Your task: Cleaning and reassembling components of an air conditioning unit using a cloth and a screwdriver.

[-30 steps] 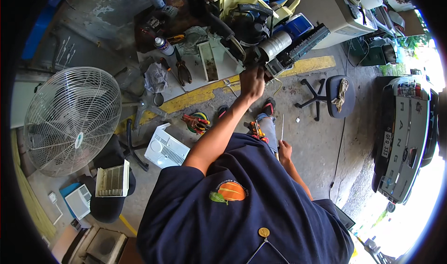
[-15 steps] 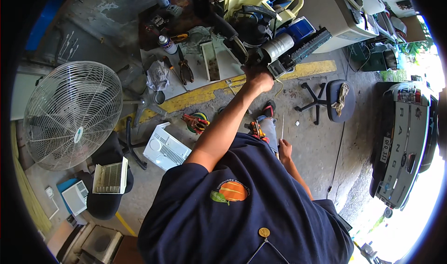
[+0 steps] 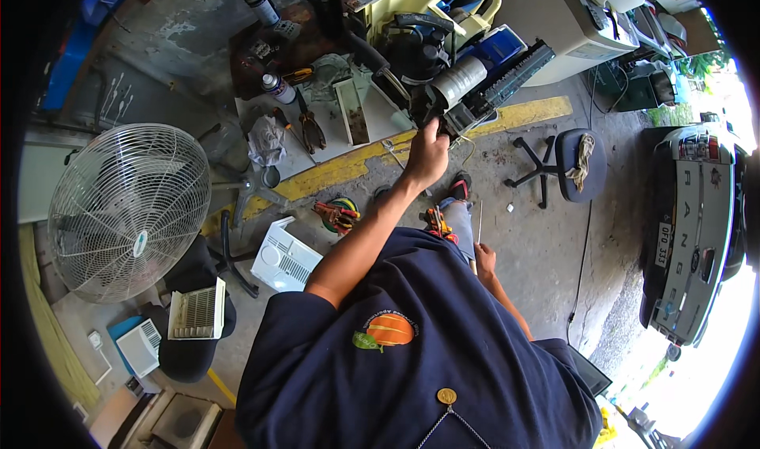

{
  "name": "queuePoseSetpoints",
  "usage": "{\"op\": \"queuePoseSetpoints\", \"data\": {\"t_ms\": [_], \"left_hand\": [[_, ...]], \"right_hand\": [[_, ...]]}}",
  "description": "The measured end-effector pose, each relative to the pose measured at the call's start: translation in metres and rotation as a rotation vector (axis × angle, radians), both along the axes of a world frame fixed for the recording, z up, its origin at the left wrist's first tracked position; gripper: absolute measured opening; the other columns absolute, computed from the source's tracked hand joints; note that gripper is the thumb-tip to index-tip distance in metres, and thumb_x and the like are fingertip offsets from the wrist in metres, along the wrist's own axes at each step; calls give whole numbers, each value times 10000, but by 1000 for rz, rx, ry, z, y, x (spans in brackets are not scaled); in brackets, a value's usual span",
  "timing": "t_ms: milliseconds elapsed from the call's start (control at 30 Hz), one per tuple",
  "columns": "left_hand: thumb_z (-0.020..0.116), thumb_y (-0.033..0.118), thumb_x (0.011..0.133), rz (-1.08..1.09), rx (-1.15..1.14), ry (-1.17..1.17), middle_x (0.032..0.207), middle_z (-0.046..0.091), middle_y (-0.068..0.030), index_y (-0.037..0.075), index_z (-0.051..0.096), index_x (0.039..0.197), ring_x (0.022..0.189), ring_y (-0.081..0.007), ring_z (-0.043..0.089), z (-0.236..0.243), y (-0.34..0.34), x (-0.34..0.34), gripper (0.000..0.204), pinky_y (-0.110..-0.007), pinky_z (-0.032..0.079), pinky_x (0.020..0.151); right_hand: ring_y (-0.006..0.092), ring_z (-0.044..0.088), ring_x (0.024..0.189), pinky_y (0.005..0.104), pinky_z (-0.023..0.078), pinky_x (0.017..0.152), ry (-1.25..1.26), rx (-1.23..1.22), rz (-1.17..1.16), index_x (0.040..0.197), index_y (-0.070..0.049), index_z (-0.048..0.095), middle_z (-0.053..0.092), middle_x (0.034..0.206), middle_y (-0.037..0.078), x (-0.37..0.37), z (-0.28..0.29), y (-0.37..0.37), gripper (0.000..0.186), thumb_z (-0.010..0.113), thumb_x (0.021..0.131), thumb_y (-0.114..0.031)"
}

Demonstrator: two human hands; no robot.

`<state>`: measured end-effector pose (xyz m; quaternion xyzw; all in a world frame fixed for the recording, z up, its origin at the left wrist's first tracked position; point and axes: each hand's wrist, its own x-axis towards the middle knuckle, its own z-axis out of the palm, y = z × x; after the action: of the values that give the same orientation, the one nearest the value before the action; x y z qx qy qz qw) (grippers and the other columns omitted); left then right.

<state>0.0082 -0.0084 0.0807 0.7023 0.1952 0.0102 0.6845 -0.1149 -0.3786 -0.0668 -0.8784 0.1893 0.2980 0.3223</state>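
My left hand (image 3: 428,157) reaches to the bench, fingers closed on a dark mechanical assembly (image 3: 447,115) with a silver cylinder (image 3: 458,81) and a long dark finned part (image 3: 513,77); just what the fingertips grip is partly hidden. My right hand (image 3: 484,259) is low by my right leg, closed around a long thin rod-like tool (image 3: 479,230) pointing forward. Left of the assembly on the bench (image 3: 297,150) lie a cream tray (image 3: 352,112), pliers (image 3: 310,126), a screwdriver (image 3: 296,134) and a spray can (image 3: 278,88). Tool pouches (image 3: 436,224) with coloured handles hang at my waist.
A pedestal fan (image 3: 129,211) stands left, with white appliance panels (image 3: 283,263) and chairs below it. A swivel chair (image 3: 578,165) holding gloves is right, near a cable (image 3: 580,267) and a pickup truck (image 3: 687,235). A yellow bin (image 3: 484,1) and grey cabinet (image 3: 554,29) are behind.
My left hand has shifted slightly down and its wrist has turned, while staying on the assembly. My right hand has dropped slightly, still holding the rod-like tool.
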Motion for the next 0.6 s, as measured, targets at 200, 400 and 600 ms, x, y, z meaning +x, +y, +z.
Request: {"op": "queuePoseSetpoints", "data": {"t_ms": [200,400,600], "left_hand": [[494,36,946,250,144,-343,1047,741,-234,-85,569,1311,945,-384,681,-6,-20,1,392,-486,522,828],[509,29,920,2,409,-218,985,725,-301,-98,576,1187,911,-482,687,-7,13,7,303,-541,542,795],[508,40,942,-193,434,-37,1026,733,-298,-100,614,1128,941,-466,704,29,47,11,255,-530,555,805]], "right_hand": [[322,683,881,404,540,815,-15,13,7,1179,40,756,761,959,207,-3,-3,-1,494,610,995,-394],[316,689,897,399,541,822,-7,32,25,1195,42,751,766,981,203,-6,-17,-7,500,614,997,-395],[318,682,894,404,542,833,-7,67,9,1197,55,743,767,982,203,-6,-22,-3,498,616,1004,-386]]}}
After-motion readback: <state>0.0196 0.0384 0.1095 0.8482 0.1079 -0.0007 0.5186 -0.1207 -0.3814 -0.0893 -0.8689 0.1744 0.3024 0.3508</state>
